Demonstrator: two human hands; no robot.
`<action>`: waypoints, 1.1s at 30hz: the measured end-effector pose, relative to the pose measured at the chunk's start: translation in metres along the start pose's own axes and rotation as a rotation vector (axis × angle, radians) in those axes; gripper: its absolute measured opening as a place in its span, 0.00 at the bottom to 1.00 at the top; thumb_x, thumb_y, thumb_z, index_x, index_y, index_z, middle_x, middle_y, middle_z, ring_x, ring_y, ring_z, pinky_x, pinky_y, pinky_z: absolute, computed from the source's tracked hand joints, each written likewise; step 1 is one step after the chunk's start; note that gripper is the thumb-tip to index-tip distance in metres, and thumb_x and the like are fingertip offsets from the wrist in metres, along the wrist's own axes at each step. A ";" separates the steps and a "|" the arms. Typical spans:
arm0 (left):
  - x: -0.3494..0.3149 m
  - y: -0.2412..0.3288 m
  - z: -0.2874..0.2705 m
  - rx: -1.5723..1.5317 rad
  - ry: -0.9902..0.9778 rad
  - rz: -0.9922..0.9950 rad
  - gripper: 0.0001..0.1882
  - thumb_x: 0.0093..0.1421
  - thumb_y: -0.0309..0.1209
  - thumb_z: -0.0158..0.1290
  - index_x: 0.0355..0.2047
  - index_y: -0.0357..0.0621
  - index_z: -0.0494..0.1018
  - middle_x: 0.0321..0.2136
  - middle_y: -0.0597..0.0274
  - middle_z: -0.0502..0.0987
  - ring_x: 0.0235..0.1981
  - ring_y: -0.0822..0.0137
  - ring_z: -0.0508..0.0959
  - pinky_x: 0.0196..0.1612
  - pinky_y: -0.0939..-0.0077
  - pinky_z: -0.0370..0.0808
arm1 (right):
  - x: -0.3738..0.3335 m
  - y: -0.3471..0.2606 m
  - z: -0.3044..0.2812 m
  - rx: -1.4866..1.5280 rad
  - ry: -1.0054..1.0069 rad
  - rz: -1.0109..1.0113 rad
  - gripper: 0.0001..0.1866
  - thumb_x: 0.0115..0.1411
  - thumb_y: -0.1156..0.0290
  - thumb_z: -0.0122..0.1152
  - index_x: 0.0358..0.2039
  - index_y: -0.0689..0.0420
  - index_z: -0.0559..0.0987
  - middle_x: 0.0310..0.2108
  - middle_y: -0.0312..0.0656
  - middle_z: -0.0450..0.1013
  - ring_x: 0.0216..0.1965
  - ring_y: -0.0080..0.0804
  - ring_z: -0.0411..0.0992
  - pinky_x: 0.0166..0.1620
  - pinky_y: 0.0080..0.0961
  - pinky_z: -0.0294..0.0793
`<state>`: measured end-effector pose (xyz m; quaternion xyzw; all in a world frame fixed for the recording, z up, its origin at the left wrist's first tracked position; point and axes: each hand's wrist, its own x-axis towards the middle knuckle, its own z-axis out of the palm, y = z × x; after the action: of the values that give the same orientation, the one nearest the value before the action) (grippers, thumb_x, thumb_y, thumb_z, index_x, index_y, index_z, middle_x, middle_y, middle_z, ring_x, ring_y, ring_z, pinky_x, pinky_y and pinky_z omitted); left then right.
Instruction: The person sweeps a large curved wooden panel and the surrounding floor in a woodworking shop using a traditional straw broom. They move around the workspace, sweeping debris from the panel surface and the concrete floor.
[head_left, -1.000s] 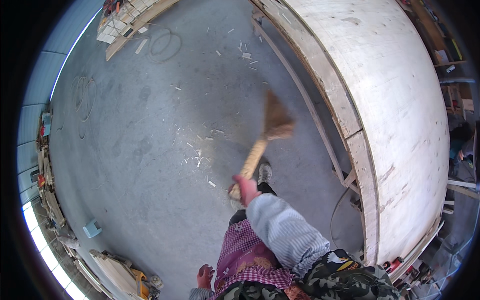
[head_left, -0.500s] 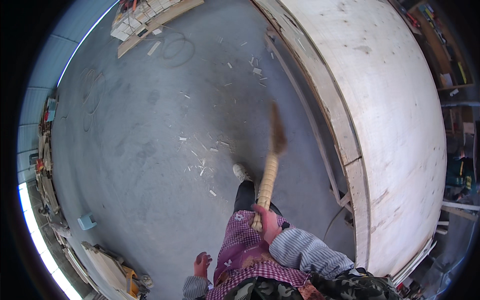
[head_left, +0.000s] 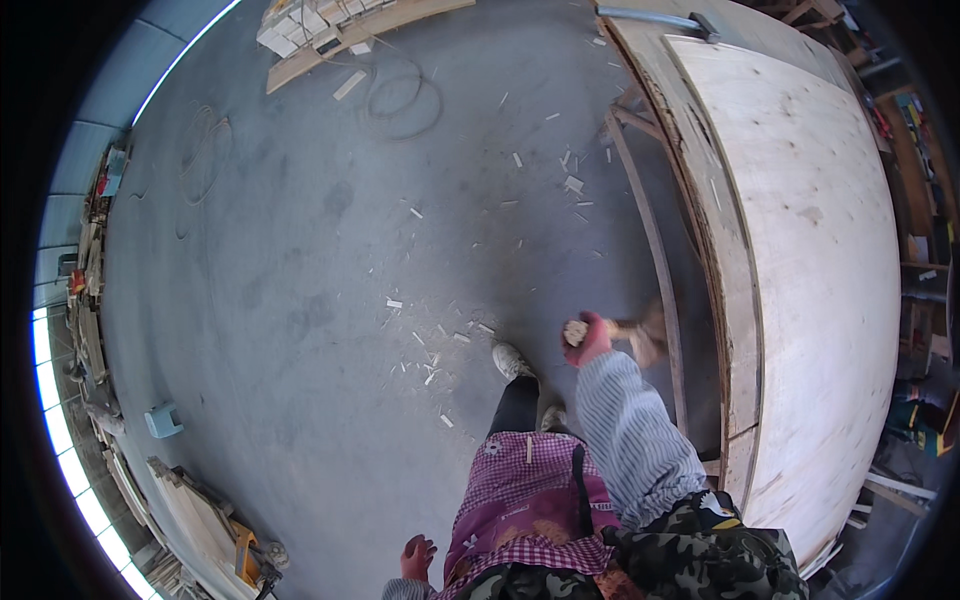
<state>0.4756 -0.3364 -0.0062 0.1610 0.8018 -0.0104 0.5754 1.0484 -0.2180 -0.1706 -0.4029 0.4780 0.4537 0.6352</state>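
In my right hand [head_left: 592, 342] is a short straw hand broom [head_left: 648, 338], gripped by its bound handle. The handle's pale butt end faces left out of my fist, and the blurred bristles point right, beside the wooden rail of the workbench. My left hand [head_left: 418, 557] hangs low by my apron [head_left: 510, 490], its fingers loosely bent and apart with nothing in them. Pale wood scraps [head_left: 432, 360] and sawdust lie on the grey floor ahead of my shoe [head_left: 512, 360].
A large plywood-topped workbench [head_left: 830, 300] runs along my right; a metal bar [head_left: 650, 17] lies at its far end. Stacked timber pieces [head_left: 320, 30] and a coiled hose [head_left: 400, 105] are ahead. On the left stand a light blue box [head_left: 163, 421] and leaning boards [head_left: 195, 510].
My right hand has swung forward and right, turning the broom from pointing ahead to pointing right toward the bench. The view has shifted, and my left hand still hangs at my side.
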 end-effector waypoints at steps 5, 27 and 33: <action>0.004 0.065 0.019 -0.010 -0.002 0.044 0.26 0.59 0.44 0.54 0.52 0.43 0.66 0.40 0.55 0.77 0.39 0.63 0.78 0.42 0.68 0.74 | -0.024 0.084 0.076 -0.641 0.093 -0.132 0.07 0.56 0.70 0.56 0.32 0.58 0.69 0.23 0.40 0.69 0.22 0.36 0.71 0.27 0.33 0.75; -0.003 0.052 0.099 -0.297 -0.125 0.072 0.24 0.64 0.39 0.50 0.57 0.43 0.63 0.46 0.49 0.73 0.44 0.53 0.76 0.36 0.63 0.77 | -0.008 -0.142 0.193 -0.852 -0.191 -0.036 0.12 0.54 0.68 0.61 0.35 0.58 0.70 0.21 0.39 0.69 0.19 0.30 0.71 0.20 0.25 0.73; -0.002 0.129 0.141 -0.248 -0.104 0.245 0.23 0.58 0.39 0.55 0.48 0.37 0.68 0.36 0.52 0.77 0.31 0.62 0.79 0.28 0.77 0.73 | -0.144 -0.154 0.176 -0.758 -0.424 0.278 0.15 0.58 0.77 0.52 0.47 0.62 0.72 0.23 0.37 0.69 0.25 0.25 0.73 0.29 0.19 0.75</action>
<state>0.6406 -0.2427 -0.0301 0.1846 0.7404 0.1504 0.6286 1.2197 -0.1198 0.0195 -0.4371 0.1871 0.7499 0.4600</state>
